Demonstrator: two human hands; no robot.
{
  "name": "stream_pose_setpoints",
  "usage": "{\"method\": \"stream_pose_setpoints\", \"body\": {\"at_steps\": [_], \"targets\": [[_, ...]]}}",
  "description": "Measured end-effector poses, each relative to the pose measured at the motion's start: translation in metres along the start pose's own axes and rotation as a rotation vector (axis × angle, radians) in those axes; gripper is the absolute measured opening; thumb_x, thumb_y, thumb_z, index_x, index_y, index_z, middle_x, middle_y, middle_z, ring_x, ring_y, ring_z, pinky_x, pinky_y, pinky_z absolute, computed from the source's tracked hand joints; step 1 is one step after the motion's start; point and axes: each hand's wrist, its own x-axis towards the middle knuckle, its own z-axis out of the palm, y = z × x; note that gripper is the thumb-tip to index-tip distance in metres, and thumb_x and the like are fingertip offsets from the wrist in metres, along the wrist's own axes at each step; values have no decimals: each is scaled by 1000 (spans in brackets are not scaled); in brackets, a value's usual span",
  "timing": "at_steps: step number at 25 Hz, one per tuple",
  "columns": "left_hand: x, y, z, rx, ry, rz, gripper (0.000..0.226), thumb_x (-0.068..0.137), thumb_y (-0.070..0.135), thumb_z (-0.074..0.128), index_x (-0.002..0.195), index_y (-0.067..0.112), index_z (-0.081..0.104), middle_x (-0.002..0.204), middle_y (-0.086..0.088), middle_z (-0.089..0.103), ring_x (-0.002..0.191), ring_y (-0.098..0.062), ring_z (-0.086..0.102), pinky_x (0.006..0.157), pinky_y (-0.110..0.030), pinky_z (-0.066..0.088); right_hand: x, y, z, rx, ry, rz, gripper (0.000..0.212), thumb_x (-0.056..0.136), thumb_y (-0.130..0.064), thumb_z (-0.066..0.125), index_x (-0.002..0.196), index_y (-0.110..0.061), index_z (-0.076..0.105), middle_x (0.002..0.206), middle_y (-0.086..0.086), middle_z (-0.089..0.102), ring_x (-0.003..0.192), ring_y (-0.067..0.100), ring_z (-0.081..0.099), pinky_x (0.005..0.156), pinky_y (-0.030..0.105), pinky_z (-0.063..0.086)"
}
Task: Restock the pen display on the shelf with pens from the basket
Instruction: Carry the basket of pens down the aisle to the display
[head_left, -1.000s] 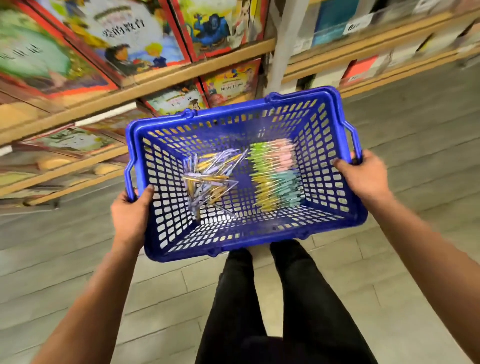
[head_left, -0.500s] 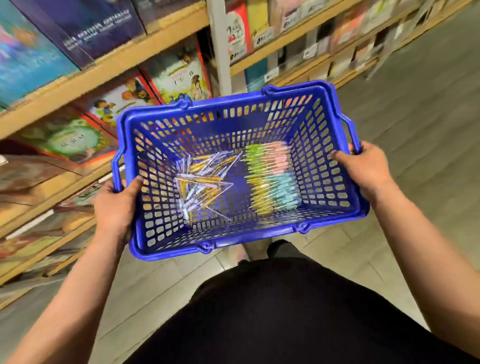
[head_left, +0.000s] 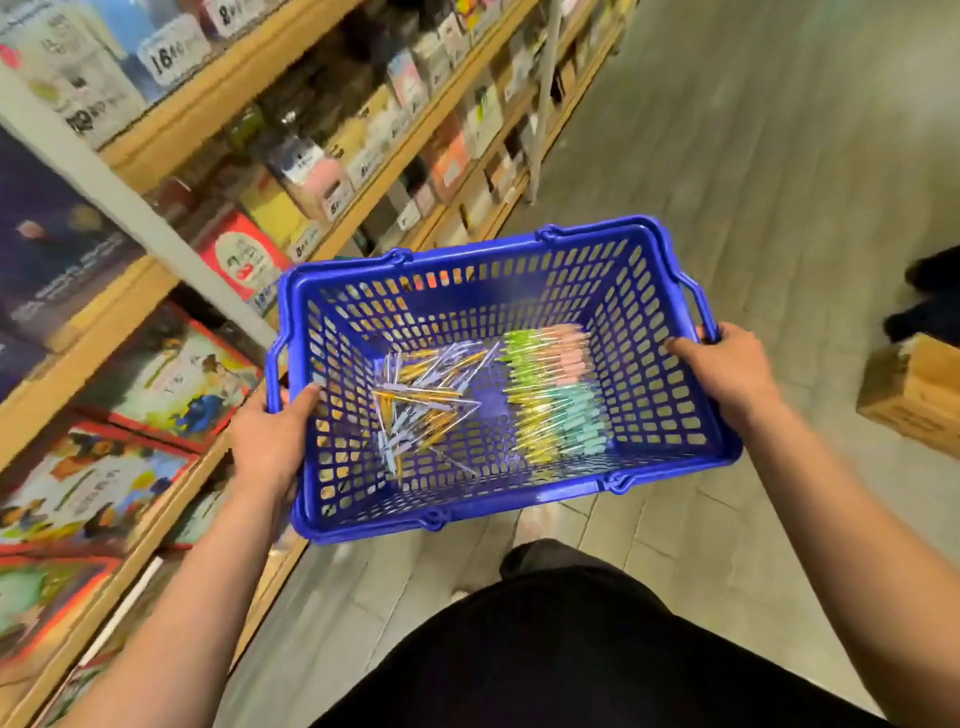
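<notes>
A blue plastic basket (head_left: 660, 291) with slotted walls is held level in front of me, above the floor. My left hand (head_left: 267, 441) grips its left rim and my right hand (head_left: 727, 369) grips its right rim. On the basket floor lies a loose heap of gold and pale-lilac pens (head_left: 426, 405) on the left. A neat row of pens with green, pink, yellow and teal caps (head_left: 553, 395) lies on the right. No pen display can be made out on the blurred shelves.
Wooden shelves (head_left: 332, 228) run along my left, holding picture books (head_left: 171, 374) low down and boxed goods with price tags further on. A cardboard box (head_left: 914, 395) sits on the floor at right, with another person's dark shoes (head_left: 930, 296) beyond it. Grey tiled aisle floor stretches ahead.
The view has swung along the aisle: the picture books slid to the lower left and shelves of boxed goods came into sight. Both hands keep the same grip on the basket.
</notes>
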Motion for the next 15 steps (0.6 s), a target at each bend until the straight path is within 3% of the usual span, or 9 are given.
{"method": "stream_pose_setpoints", "body": {"at_steps": [2, 5, 7, 10, 11, 13, 15], "targets": [[23, 23, 45, 39, -63, 45, 15, 83, 27, 80, 83, 18, 67, 71, 2, 73, 51, -6, 64, 52, -24, 54, 18, 6, -24, 44, 52, 77, 26, 75, -27, 78, 95, -16, 67, 82, 3, 74, 64, 17, 71, 62, 30, 58], [53, 57, 118, 131, -159, 96, 19, 82, 30, 81, 85, 17, 68, 87, -9, 75, 61, -12, 66, 65, -31, 57, 48, 12, -54, 130, 123, 150, 24, 79, -20, 76, 100, -15, 66, 83, 4, 73, 57, 13, 70, 46, 22, 52], [70, 76, 164, 152, -210, 121, 22, 79, 33, 82, 85, 16, 70, 91, -10, 77, 63, -12, 68, 65, -31, 56, 68, 13, -69, 175, 178, 176, 15, 82, -18, 74, 93, -19, 64, 85, 6, 73, 60, 14, 68, 45, 21, 49], [88, 104, 228, 198, -270, 148, 35, 72, 41, 83, 91, 13, 70, 96, -13, 77, 87, -28, 74, 84, -49, 60, 97, 11, -89, 182, 263, 188, 14, 83, -18, 72, 82, -23, 59, 92, 11, 74, 69, 19, 71, 56, 30, 57], [93, 113, 247, 205, -287, 155, 37, 69, 44, 82, 87, 14, 69, 96, -12, 77, 91, -31, 74, 88, -53, 59, 109, 10, -95, 180, 283, 190, 12, 83, -19, 72, 88, -21, 61, 96, 13, 74, 77, 25, 72, 67, 37, 61], [104, 131, 281, 225, -320, 168, 37, 65, 49, 80, 82, 19, 67, 95, -8, 77, 91, -31, 75, 89, -54, 59, 131, 6, -107, 195, 299, 211, 27, 83, -22, 73, 107, -15, 62, 104, 15, 73, 90, 33, 73, 85, 49, 60], [116, 147, 310, 221, -351, 165, 33, 67, 48, 81, 85, 23, 69, 97, -8, 78, 90, -30, 75, 89, -54, 59, 153, 0, -114, 217, 295, 233, 37, 83, -26, 73, 115, -15, 59, 105, 14, 73, 89, 32, 73, 86, 51, 60]]}}
